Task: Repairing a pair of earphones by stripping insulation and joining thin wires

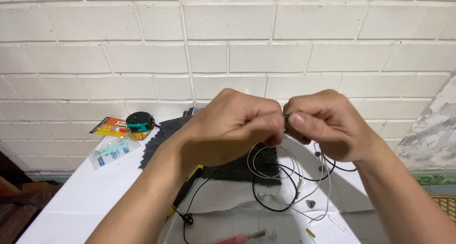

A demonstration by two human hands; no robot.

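Note:
My left hand [232,125] and my right hand [323,123] are raised above a white table [90,191], knuckles almost touching. Both pinch the same bundle of thin black and white earphone cables [280,177], which hangs down in loops from between my fingers. A small dark piece of the cable shows between my right thumb and left fingers. One black earbud [188,219] dangles at the cable's lower end near my left forearm.
A dark grey cloth [161,137] lies under my hands. At the back left are a green and black tape measure [140,122], an orange glue packet [111,127] and a clear plastic bag [111,151]. A red-handled tool [237,238] lies at the front edge. White brick wall behind.

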